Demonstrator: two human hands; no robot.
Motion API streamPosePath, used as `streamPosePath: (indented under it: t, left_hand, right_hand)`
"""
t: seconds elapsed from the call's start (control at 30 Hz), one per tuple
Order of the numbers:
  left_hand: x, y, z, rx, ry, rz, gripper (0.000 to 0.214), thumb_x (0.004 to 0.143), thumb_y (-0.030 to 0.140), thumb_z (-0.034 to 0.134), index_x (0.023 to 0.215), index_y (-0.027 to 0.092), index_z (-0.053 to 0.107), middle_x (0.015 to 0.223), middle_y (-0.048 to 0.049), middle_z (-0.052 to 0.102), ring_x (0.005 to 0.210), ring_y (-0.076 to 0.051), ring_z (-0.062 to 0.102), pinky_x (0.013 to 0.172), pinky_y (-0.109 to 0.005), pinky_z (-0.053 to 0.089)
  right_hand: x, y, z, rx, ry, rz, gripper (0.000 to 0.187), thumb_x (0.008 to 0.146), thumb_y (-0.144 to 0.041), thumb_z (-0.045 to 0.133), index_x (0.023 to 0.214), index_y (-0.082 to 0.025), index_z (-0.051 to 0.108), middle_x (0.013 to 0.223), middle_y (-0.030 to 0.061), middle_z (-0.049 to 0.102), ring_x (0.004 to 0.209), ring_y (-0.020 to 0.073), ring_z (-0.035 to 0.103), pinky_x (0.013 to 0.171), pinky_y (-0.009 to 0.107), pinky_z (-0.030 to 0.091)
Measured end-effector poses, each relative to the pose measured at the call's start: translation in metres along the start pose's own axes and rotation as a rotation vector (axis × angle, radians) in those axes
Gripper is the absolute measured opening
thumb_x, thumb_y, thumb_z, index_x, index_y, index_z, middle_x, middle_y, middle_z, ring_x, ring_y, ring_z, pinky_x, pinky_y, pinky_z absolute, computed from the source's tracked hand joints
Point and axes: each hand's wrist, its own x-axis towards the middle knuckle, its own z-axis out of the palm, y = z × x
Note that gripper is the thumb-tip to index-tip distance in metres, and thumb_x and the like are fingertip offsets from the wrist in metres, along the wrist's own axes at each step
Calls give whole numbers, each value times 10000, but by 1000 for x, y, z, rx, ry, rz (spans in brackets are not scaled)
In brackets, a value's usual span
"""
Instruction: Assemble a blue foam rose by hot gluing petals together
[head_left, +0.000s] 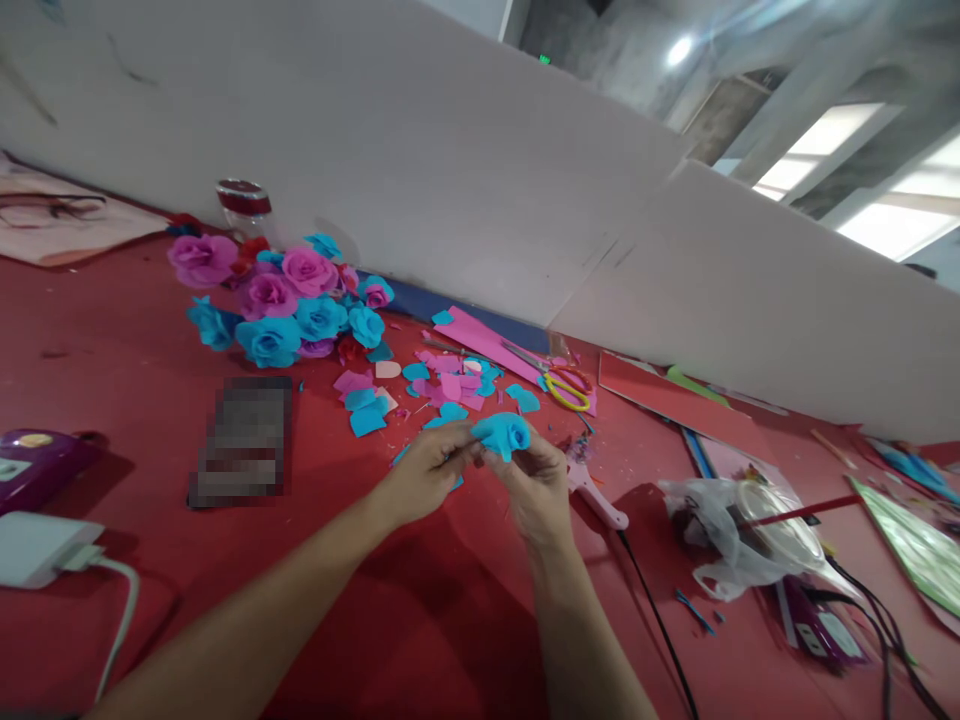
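Note:
Between my two hands, above the red table, is a blue paper flower (504, 434) with a rolled centre. My left hand (433, 462) pinches its left edge with thumb and fingers. From the right and below, my right hand (538, 485) grips the same flower, its fingers partly hidden behind the petals. Loose blue and pink paper petals (450, 385) are scattered just beyond my hands. A pink glue gun (598, 497) lies right beside my right hand, its black cord running toward me. Scissors with yellow and red handles (568, 390) rest behind the petals.
Finished pink and blue paper flowers (270, 340) are bunched at the back left, near a lidded jar (245, 207). A phone (244, 440) and a white charger (45, 550) lie at left. At right are a plastic bag (720, 530) and cords. A white partition (450, 150) stands behind.

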Motion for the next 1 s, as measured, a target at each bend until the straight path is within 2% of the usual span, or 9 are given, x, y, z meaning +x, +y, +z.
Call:
streamPosePath:
  t: [0.27, 0.37, 0.47, 0.63, 0.73, 0.87, 1.0]
  left_hand:
    - [1, -1, 0, -144, 30, -146, 225, 821, 354, 545, 739, 184, 667, 670, -19, 595, 677, -172, 547, 675, -297, 447]
    - [0, -1, 3, -202, 97, -135, 161, 801, 317, 588, 838, 208, 701, 757, -24, 640, 746, -179, 562, 726, -297, 445]
    - [-1, -3, 5, -264, 182, -140, 131, 766, 273, 639, 860, 224, 718, 805, -22, 668, 766, -176, 571, 751, -292, 445]
    - [-3, -9, 5, -388, 209, -182, 109, 748, 231, 659, 828, 211, 729, 823, -26, 691, 748, -170, 591, 749, -292, 460]
    - [-4, -10, 10, -431, 224, -188, 122, 741, 206, 663, 848, 217, 721, 839, -19, 694, 768, -166, 599, 736, -283, 464]
    - [-5, -7, 18, -491, 365, -189, 132, 689, 180, 697, 814, 223, 711, 763, 9, 678, 696, -136, 586, 707, -265, 470]
    - [-3, -7, 17, -585, 428, -205, 79, 648, 211, 729, 724, 198, 708, 687, 5, 663, 665, -133, 589, 672, -259, 472]
  right_hand:
    - [-1, 1, 5, -214, 76, -89, 77, 738, -155, 656, 781, -219, 658, 790, 1, 586, 774, 154, 556, 764, 310, 464]
    - [-2, 1, 7, -309, 108, -132, 97, 728, -126, 631, 763, -212, 655, 799, 8, 593, 783, 159, 566, 766, 307, 462]
    - [-3, -3, 9, -391, 146, -175, 131, 700, -105, 634, 771, -211, 664, 820, 12, 598, 807, 164, 569, 773, 303, 457]
    - [-3, -8, 11, -417, 133, -167, 61, 716, -151, 644, 736, -206, 660, 798, 9, 593, 756, 153, 565, 725, 286, 463]
    - [-5, -7, 14, -435, 183, -174, 64, 714, -143, 644, 709, -206, 654, 771, 3, 588, 735, 148, 560, 709, 281, 458]
    - [-7, -6, 19, -444, 282, -198, 61, 724, -147, 641, 705, -204, 644, 778, 7, 586, 756, 153, 560, 719, 283, 458]
    - [-6, -7, 21, -415, 232, -173, 31, 731, -174, 650, 747, -200, 647, 783, 12, 584, 736, 147, 552, 689, 276, 463]
